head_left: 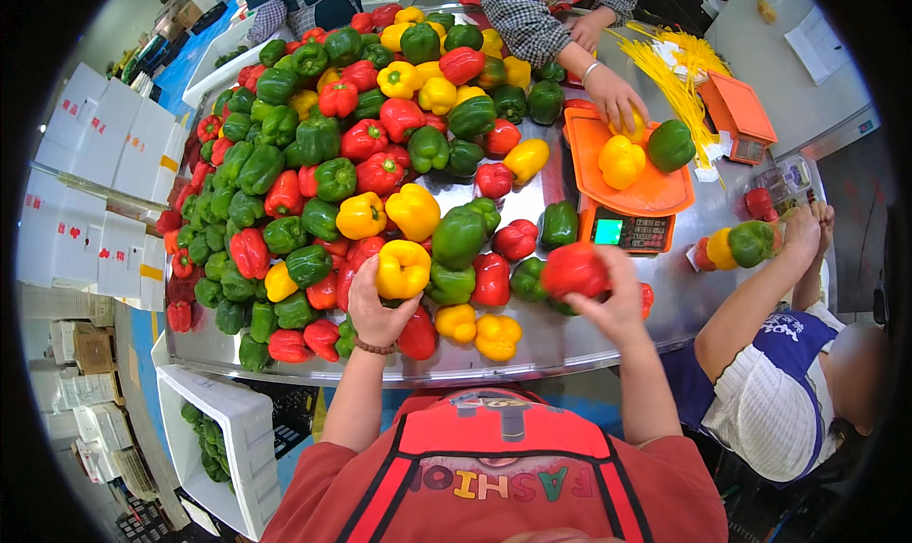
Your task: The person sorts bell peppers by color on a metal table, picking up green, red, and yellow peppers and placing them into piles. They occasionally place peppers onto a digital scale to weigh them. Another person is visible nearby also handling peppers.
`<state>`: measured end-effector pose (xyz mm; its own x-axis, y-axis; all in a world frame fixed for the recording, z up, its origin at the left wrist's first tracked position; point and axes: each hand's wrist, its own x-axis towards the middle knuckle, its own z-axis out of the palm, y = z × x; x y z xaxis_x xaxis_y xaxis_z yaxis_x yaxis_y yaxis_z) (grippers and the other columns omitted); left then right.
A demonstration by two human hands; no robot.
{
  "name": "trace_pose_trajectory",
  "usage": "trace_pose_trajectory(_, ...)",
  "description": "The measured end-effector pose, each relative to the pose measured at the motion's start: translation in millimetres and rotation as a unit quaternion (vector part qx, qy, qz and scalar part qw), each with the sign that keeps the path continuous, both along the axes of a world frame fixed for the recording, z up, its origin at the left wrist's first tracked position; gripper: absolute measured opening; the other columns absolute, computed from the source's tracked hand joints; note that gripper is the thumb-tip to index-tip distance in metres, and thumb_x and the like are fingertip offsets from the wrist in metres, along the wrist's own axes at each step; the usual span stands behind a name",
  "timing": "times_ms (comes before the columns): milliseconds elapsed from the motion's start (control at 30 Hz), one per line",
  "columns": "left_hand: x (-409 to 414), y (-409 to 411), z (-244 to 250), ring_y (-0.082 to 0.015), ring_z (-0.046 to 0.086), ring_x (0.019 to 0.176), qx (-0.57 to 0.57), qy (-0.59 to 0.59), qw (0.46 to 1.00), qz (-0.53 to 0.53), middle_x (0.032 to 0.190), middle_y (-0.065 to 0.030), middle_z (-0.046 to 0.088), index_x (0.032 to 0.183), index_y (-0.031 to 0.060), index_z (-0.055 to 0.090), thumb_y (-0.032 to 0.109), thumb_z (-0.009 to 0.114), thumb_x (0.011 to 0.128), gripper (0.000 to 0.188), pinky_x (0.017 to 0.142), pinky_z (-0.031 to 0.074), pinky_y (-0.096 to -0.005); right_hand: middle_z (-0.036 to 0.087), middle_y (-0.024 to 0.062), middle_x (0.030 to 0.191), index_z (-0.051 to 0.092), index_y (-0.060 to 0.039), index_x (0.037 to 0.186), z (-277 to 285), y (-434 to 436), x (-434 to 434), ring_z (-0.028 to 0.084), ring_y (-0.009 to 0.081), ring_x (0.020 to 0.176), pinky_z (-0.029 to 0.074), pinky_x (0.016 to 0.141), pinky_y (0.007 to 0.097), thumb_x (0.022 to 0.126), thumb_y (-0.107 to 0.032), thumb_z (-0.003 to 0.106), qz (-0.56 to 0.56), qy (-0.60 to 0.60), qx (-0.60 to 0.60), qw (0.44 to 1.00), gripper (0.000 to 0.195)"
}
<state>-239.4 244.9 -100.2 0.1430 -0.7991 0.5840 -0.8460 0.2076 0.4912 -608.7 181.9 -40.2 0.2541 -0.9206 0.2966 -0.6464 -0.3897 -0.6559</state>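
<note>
My left hand (381, 309), with a beaded bracelet at the wrist, grips a yellow bell pepper (403, 270) at the near edge of a large pile of red, green and yellow peppers (313, 144). In my right hand (614, 302) is a red bell pepper (574, 271), slightly blurred, held above the metal table near the orange scale. Between my hands lie green peppers (457, 237), a red pepper (491, 279) and two small yellow peppers (497, 337). A dark green pepper (560, 225) rests just left of the scale.
An orange scale (645, 194) carries yellow and green peppers; a co-worker's hand (618, 101) reaches onto its pan. At right, another person's hands (801, 233) hold a row of peppers. Yellow ties (673, 65) and a second orange scale (737, 115) lie behind. A white foam box (246, 436) stands below left.
</note>
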Motion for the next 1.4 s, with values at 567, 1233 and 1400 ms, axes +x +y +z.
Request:
trace_pose_trajectory(567, -3.8, -1.5, 1.8, -0.0360, 0.059, 0.108, 0.003, -0.004, 1.000, -0.006, 0.123, -0.0184, 0.058, 0.134, 0.0059, 0.043, 0.022, 0.088, 0.060, 0.088, 0.092, 0.047, -0.0446, 0.053, 0.0172, 0.129, 0.057, -0.0058, 0.123, -45.9, -17.2, 105.6, 0.051, 0.0375, 0.117, 0.042, 0.101, 0.0455, 0.071, -0.020, 0.079, 0.089, 0.006, -0.033, 0.995, 0.058)
trace_pose_trajectory(1233, 0.3, 0.1, 1.9, -0.0331, 0.059, 0.109, 0.002, -0.011, 1.000, -0.010, 0.125, -0.0146, 0.058, 0.132, 0.0071, 0.045, 0.025, 0.087, 0.060, 0.086, 0.090, 0.047, -0.0436, 0.067, 0.0198, 0.112, 0.056, -0.0080, 0.126, -69.8, -279.8, 151.0, 0.064, 0.0348, 0.105, 0.051, 0.088, 0.0451, 0.079, -0.057, 0.064, -0.103, 0.314, 0.177, 0.927, 0.069)
trace_pose_trajectory(1400, 1.1, 2.8, -0.8, -0.0320, 0.059, 0.109, 0.012, 0.002, 1.000, -0.003, 0.126, -0.0133, 0.058, 0.133, 0.0105, 0.045, 0.025, 0.085, 0.061, 0.084, 0.090, 0.047, -0.0436, 0.064, 0.0191, 0.120, 0.052, -0.0077, 0.129, -83.6, -294.2, 169.1, 0.062, 0.0343, 0.112, 0.048, 0.093, 0.0462, 0.075, -0.055, 0.066, -0.107, 0.328, 0.224, 0.911, 0.073)
